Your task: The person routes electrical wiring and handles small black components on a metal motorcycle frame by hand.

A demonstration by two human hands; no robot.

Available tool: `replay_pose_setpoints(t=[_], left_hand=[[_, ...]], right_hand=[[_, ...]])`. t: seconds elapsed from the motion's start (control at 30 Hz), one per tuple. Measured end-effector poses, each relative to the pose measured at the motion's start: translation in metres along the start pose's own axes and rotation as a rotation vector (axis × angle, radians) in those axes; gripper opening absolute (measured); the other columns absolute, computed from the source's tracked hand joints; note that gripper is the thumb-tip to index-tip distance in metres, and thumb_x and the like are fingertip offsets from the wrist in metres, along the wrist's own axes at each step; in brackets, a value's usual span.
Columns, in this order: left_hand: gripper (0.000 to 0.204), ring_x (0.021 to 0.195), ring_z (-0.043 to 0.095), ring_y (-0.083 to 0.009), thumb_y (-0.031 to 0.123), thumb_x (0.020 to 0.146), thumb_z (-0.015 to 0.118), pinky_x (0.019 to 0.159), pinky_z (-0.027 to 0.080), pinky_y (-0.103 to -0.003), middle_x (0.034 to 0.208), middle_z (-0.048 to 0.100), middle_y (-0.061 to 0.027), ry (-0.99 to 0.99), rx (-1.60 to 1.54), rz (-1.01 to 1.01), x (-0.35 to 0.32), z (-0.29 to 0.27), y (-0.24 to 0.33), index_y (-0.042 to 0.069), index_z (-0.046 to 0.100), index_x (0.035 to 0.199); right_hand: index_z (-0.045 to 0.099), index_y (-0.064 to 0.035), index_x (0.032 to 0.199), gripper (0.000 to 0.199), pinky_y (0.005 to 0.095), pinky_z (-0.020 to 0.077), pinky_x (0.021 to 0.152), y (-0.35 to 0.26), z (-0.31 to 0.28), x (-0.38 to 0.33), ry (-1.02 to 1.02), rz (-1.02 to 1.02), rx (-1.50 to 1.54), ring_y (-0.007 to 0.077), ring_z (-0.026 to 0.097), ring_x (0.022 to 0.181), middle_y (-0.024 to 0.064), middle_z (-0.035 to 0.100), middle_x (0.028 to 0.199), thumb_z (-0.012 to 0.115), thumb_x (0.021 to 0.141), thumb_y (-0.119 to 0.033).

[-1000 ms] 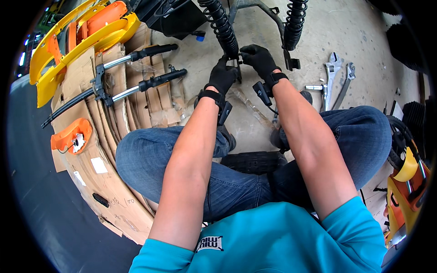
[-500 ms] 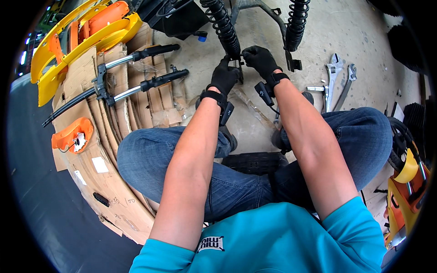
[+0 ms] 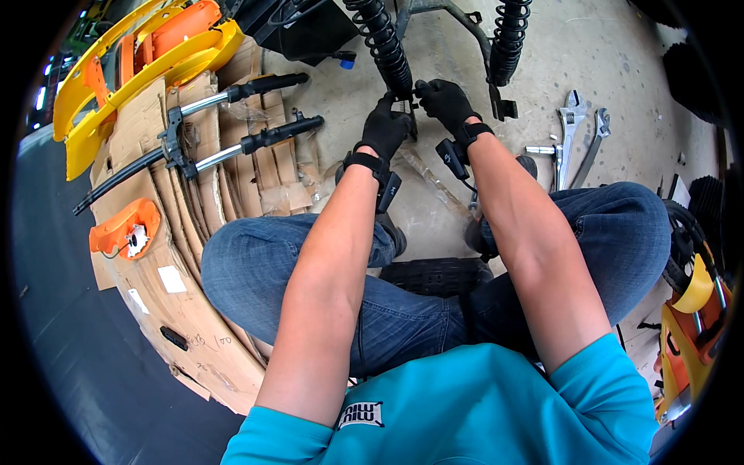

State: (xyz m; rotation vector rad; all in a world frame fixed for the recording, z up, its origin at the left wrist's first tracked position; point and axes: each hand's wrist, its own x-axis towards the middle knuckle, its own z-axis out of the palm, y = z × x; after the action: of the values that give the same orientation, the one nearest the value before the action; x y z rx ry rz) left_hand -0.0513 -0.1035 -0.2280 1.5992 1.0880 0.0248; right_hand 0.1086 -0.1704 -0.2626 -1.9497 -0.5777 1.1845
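Note:
My left hand [image 3: 385, 128], in a black glove, is closed at the lower end of the left coil-spring shock absorber [image 3: 385, 48], beside a small metal bracket [image 3: 411, 120]. My right hand [image 3: 445, 105], also gloved in black, comes to the same joint from the right with its fingertips pinched together. Whatever either hand grips there is too small and too covered by the fingers to make out. The right shock absorber [image 3: 508, 43] stands apart from both hands, with a bracket [image 3: 502, 107] below it. A black tubular frame [image 3: 465, 22] runs between the two springs.
Right of my hands, two adjustable wrenches [image 3: 572, 128] [image 3: 595, 147] and a socket tool [image 3: 541, 149] lie on the concrete floor. A front fork [image 3: 180, 143] and an orange part [image 3: 128, 230] rest on flattened cardboard [image 3: 201, 291] at left. Yellow body panels [image 3: 81, 151] lie beyond.

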Motion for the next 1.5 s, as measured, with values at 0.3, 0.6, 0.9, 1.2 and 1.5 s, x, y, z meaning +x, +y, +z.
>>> replay_pose_setpoints(t=[0.3, 0.6, 0.9, 1.2, 1.5], left_hand=[[0.067, 0.078, 0.063, -0.0118, 0.008, 0.084, 0.065, 0.067, 0.052, -0.026, 0.092, 0.068, -0.0066, -0.007, 0.013, 0.003, 0.005, 0.001, -0.006, 0.011, 0.036, 0.145], [0.065, 0.079, 0.063, -0.0128, 0.009, 0.085, 0.065, 0.067, 0.052, -0.027, 0.090, 0.067, -0.0068, -0.016, -0.034, -0.015, 0.006, 0.002, -0.008, 0.011, 0.038, 0.144], [0.067, 0.081, 0.066, -0.0248, 0.013, 0.077, 0.063, 0.074, 0.053, -0.033, 0.092, 0.068, -0.0150, 0.024, -0.007, 0.030, 0.004, 0.001, -0.008, 0.005, 0.042, 0.140], [0.066, 0.078, 0.062, -0.0127, 0.004, 0.085, 0.058, 0.068, 0.053, -0.027, 0.091, 0.065, -0.0063, -0.020, -0.025, -0.030, 0.003, 0.000, -0.002, 0.012, 0.034, 0.147], [0.068, 0.076, 0.061, -0.0125, 0.004, 0.084, 0.058, 0.067, 0.052, -0.027, 0.089, 0.065, -0.0065, -0.016, -0.036, -0.032, 0.001, 0.000, -0.001, 0.010, 0.033, 0.147]], right_hand=[[0.069, -0.0034, 0.094, 0.025, 0.0314, 0.0520, 0.068, 0.002, 0.005, 0.005, 0.064, -0.129, 0.201, 0.0188, 0.066, 0.069, 0.0108, 0.069, 0.079, 0.066, 0.085, -0.027], [0.069, 0.0018, 0.096, 0.023, 0.0277, 0.0515, 0.066, -0.003, -0.006, -0.012, -0.112, -0.071, 0.495, 0.0141, 0.064, 0.071, 0.0075, 0.069, 0.081, 0.067, 0.084, -0.017], [0.069, 0.0012, 0.096, 0.022, 0.0291, 0.0521, 0.067, 0.000, -0.003, -0.005, -0.061, -0.110, 0.247, 0.0159, 0.065, 0.073, 0.0098, 0.070, 0.083, 0.066, 0.084, -0.017], [0.066, 0.0023, 0.106, 0.024, 0.0300, 0.0548, 0.076, -0.005, -0.005, -0.014, -0.091, -0.144, 0.414, 0.0168, 0.066, 0.084, 0.0117, 0.069, 0.098, 0.065, 0.083, -0.004], [0.066, 0.0025, 0.106, 0.024, 0.0291, 0.0547, 0.074, -0.003, -0.005, -0.014, -0.099, -0.154, 0.426, 0.0167, 0.066, 0.080, 0.0109, 0.069, 0.095, 0.065, 0.084, -0.006]])
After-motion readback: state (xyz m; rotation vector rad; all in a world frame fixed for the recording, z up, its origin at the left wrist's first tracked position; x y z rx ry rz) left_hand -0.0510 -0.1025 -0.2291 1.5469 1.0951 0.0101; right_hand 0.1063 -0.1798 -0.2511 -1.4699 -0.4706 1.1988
